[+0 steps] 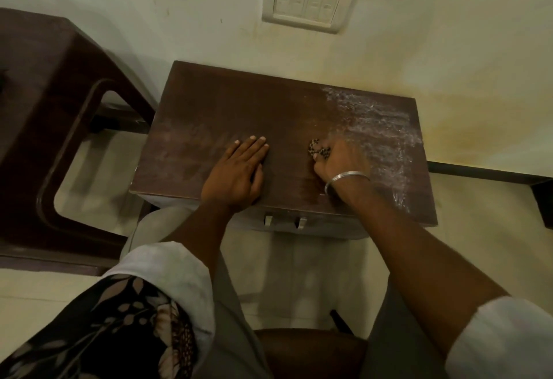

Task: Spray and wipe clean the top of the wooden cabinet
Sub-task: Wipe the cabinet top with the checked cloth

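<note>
The dark wooden cabinet [227, 109] stands against a stained pale wall [419, 34], its flat rectangular top at the centre of the head view, with white foamy streaks [374, 127] spread over the right third and a fainter dull smear across the left half. The right hand [336, 159] is curled into a fist pressed on the top beside the foam, gripping a small mottled brown-and-black cloth [318, 150] that shows only past the knuckles; a thin metal bangle [344, 179] circles the wrist. The left hand [236, 172] lies flat and open, fingers together, palm down on the near middle of the top, holding nothing. The far edge of the top meets the wall; the left, right and near edges stand free, and the surface carries nothing but the two hands. Two small metal handles [284, 221] jut from the front just under the near edge. To the left, close beside the cabinet, stands a dark brown moulded chair [45, 94]. A cream switch plate [308, 2] sits on the wall above. A dark skirting strip [478, 173] runs off to the right over the pale tiled floor [299, 274].
</note>
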